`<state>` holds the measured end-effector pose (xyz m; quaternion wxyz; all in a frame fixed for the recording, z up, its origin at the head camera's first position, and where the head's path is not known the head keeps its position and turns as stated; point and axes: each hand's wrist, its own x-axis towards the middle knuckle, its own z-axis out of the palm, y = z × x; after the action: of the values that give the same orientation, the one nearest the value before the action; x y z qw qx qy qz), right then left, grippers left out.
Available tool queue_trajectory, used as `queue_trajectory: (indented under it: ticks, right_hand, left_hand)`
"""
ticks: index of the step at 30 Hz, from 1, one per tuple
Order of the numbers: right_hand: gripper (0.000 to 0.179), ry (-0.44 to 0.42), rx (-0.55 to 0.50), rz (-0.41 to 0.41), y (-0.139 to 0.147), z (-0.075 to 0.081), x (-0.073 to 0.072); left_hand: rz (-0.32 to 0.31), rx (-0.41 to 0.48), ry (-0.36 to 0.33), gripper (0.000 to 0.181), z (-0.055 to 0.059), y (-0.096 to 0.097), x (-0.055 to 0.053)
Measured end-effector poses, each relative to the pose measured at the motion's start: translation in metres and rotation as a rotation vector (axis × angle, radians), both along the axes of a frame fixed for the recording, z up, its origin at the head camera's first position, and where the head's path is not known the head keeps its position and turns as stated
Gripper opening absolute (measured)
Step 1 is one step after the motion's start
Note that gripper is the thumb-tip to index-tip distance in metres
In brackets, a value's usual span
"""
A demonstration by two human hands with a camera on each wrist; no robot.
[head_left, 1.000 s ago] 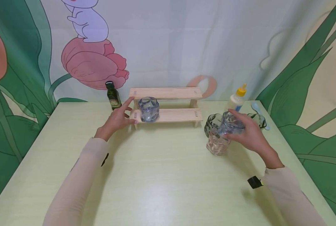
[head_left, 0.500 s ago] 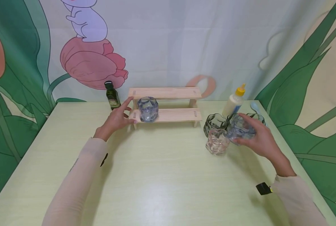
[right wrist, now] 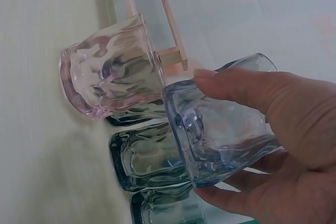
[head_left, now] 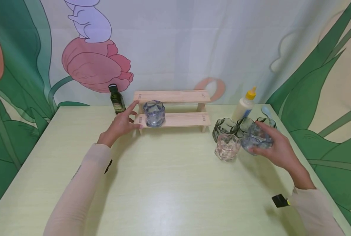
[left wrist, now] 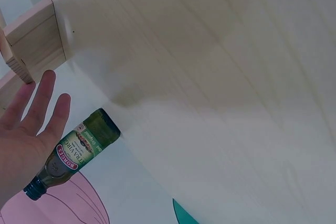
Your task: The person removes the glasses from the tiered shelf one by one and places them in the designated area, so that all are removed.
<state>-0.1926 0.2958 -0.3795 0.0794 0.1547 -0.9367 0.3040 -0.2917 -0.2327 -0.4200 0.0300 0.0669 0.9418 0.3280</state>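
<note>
My right hand (head_left: 277, 149) grips a clear blue glass tumbler (right wrist: 220, 124) between thumb and fingers. In the right wrist view the tumbler is raised off the table, beside a pale pink glass (right wrist: 113, 72) and in front of dark green-grey glasses (right wrist: 149, 156). At the two-tier wooden stand (head_left: 181, 119), my left hand (head_left: 120, 126) rests with extended fingers against the left end, index fingertip at the upper board and thumb at the lower one. Another blue glass (head_left: 154, 113) stands on the lower board, near its left end.
Left of the stand is a green olive oil bottle (head_left: 117, 99), close behind the left hand. A white glue bottle (head_left: 244, 104) with a yellow cap stands behind the glasses. Beyond it lies a light blue spoon (head_left: 266, 112). A printed curtain (head_left: 163, 49) hangs along the table's back edge.
My right hand has carried the blue tumbler rightward and slightly toward me, from over the pink glass to its right side. The left hand stays at the stand.
</note>
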Motion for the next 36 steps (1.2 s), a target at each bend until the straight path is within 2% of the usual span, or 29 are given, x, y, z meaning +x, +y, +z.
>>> queue_trajectory:
  ticks: [5, 23, 36]
  right_hand:
    - [0.094, -0.026, 0.001, -0.002, 0.003, -0.006, 0.002]
    - [0.094, -0.01, -0.027, -0.001, 0.007, -0.045, -0.007]
    - [0.1, -0.016, -0.036, -0.024, 0.002, -0.06, -0.011]
  left_hand:
    - [0.003, 0.003, -0.012, 0.105, 0.001, 0.0, 0.001]
    - [0.0, 0.009, -0.023, 0.105, 0.001, -0.001, 0.0]
    - [0.001, 0.016, -0.021, 0.105, 0.001, -0.001, 0.001]
